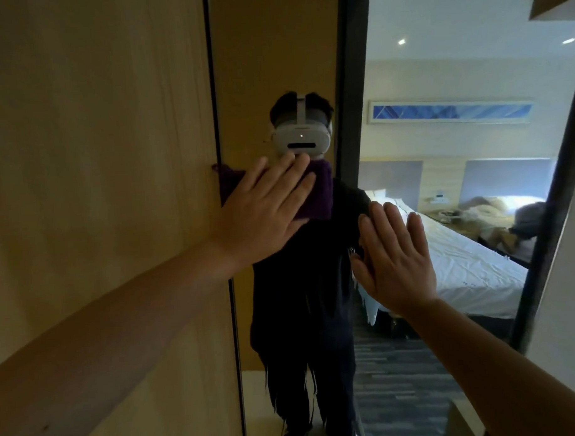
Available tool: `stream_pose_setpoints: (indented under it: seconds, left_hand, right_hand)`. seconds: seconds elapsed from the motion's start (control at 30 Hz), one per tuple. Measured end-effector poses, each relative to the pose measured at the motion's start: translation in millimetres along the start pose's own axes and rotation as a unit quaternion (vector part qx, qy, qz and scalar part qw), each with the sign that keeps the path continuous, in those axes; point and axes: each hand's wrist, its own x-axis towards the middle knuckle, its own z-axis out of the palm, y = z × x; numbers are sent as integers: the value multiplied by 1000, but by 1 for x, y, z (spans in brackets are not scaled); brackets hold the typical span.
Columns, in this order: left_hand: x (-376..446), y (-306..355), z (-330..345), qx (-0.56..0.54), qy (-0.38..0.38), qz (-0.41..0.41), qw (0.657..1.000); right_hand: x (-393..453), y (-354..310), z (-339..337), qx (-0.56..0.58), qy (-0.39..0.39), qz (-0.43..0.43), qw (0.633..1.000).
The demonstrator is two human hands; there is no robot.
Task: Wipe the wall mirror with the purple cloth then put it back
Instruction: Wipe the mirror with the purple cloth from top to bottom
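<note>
The tall wall mirror (438,82) with a thin dark frame fills the middle and right of the head view. My left hand (263,209) lies flat with straight, spread fingers and presses the purple cloth (318,197) against the glass near the mirror's left edge. The cloth shows beyond my fingertips and at the frame. My right hand (395,256) rests flat on the glass to the right and lower, fingers straight, holding nothing.
A light wooden wall panel (98,159) covers the left. The mirror reflects a person in dark clothes with a white headset, a bed with white sheets, a patterned carpet and ceiling lights. A pale wall edge (571,257) borders the mirror on the right.
</note>
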Motion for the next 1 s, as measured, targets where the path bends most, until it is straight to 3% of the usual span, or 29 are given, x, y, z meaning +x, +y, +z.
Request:
stream_pose_setpoints:
  seconds: [0.33,0.47,0.73,0.87,1.0]
  left_hand:
    - [-209,128,60,1,-61,96,994]
    - [-229,141,62,-20,-53,66,996]
    - [-154,130,22,-175,-1,-37,984]
    - [-45,91,-8,-149,98,-111,978]
    - [75,50,-27,-90,154,-110,978]
  right_hand:
    - [1,0,-3,32,6,17,999]
    - [2,0,-3,20,-6,20,1000]
    - [-2,30,-59,95,-99,58,989]
    - [-16,94,-73,-9,-161,160,974]
    - [-26,123,-57,-43,-179,122,975]
